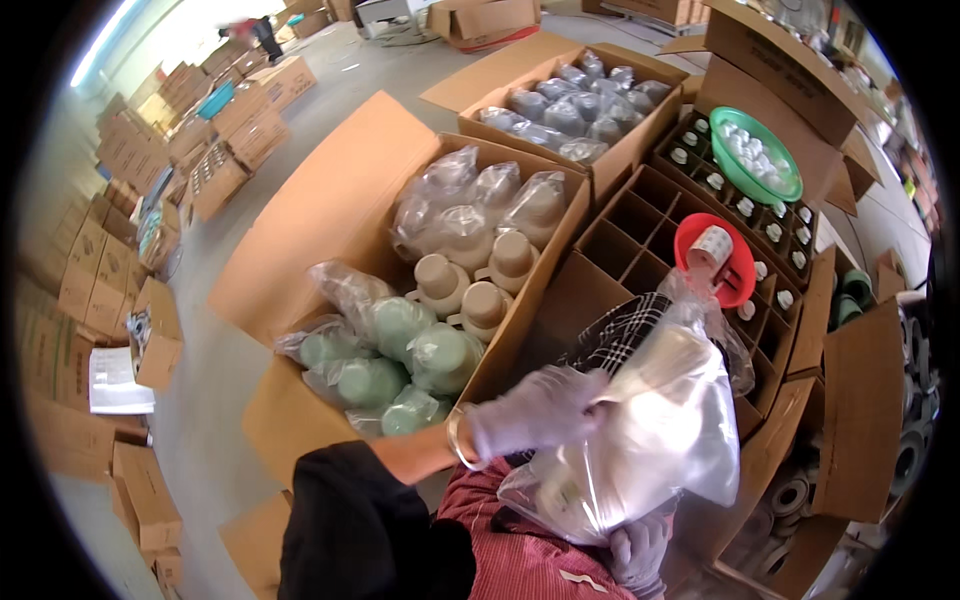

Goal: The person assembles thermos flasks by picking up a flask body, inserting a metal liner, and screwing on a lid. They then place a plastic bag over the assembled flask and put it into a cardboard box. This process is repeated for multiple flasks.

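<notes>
Left hand: The left hand [535,410], in a thin pale glove, lay on top of the clear plastic bag [650,430] at the lower middle of the frame. Its fingers curled over the bag, likely pressing it so it would not slip.
Right hand: The right hand [640,555], also gloved, was under the bag near the bottom edge. It cupped the bag from below, probably to carry its weight.
Plastic bag: It was held between the two hands, above the person's lap. Something pale was inside, but it was too blurry to tell what.
Big box: An open cardboard box [330,210] sat in the middle of the frame. It held green bottles [390,350] in bags at the lower end and tan bottles [470,290] above them, packed close so they stood snug.
Divider box: At the right, a box with cardboard cells [630,240] kept each spot apart.
Red bowl: A red bowl [715,260] rested on that box, with a roll of tape inside.
Green bowl: A green bowl [755,155] of small white caps sat at the upper right, close enough to reach.
</notes>
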{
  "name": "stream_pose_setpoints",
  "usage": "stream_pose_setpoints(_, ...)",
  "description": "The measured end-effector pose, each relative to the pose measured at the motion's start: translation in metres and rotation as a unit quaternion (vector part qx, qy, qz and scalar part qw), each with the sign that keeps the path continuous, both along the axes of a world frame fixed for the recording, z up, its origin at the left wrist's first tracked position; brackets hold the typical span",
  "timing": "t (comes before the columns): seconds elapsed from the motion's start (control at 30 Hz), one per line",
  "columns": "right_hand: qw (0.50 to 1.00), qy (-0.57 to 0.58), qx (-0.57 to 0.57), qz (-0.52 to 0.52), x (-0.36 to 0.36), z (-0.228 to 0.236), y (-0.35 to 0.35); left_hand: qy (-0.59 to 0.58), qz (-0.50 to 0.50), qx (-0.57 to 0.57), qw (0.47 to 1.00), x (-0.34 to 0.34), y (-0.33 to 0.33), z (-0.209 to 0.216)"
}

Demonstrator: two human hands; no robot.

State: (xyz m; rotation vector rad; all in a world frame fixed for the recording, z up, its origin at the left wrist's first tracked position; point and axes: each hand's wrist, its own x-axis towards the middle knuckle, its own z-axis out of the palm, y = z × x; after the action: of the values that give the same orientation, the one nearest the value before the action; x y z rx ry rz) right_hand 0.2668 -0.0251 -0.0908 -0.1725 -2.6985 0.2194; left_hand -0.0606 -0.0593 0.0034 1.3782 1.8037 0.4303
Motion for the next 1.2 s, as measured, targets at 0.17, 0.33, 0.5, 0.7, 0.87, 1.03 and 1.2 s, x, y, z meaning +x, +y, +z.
stream_pose_setpoints(0.17, 0.990, 0.133, -0.016, 0.044, -0.044, 0.042, 0.035, -0.433, 0.219, 0.078, 0.871, -0.054, -0.123, -0.061)
stream_pose_setpoints(0.33, 0.987, 0.090, -0.126, -0.042, -0.159, 0.071, 0.073, -0.560, 0.430, 0.252, 0.662, -0.055, -0.175, -0.071)
stream_pose_setpoints(0.5, 0.998, 0.035, -0.043, 0.009, -0.198, 0.055, 0.095, -0.251, 0.464, 0.513, 0.677, -0.141, -0.186, -0.135)
stream_pose_setpoints(0.7, 0.999, -0.015, -0.029, -0.005, -0.191, 0.030, 0.108, -0.011, 0.625, 0.309, 0.717, -0.257, -0.166, -0.199)
stream_pose_setpoints(0.87, 0.999, -0.021, -0.028, -0.015, -0.194, 0.024, 0.110, 0.249, 0.509, 0.052, 0.822, -0.312, -0.166, -0.260)
stream_pose_setpoints(1.03, 0.998, -0.032, -0.041, -0.031, -0.190, 0.018, 0.112, 0.327, 0.410, -0.155, 0.837, -0.299, -0.151, -0.226)
stream_pose_setpoints(1.2, 0.998, -0.023, -0.035, -0.046, -0.195, 0.016, 0.109, 0.285, 0.359, -0.100, 0.883, -0.261, -0.083, -0.164)
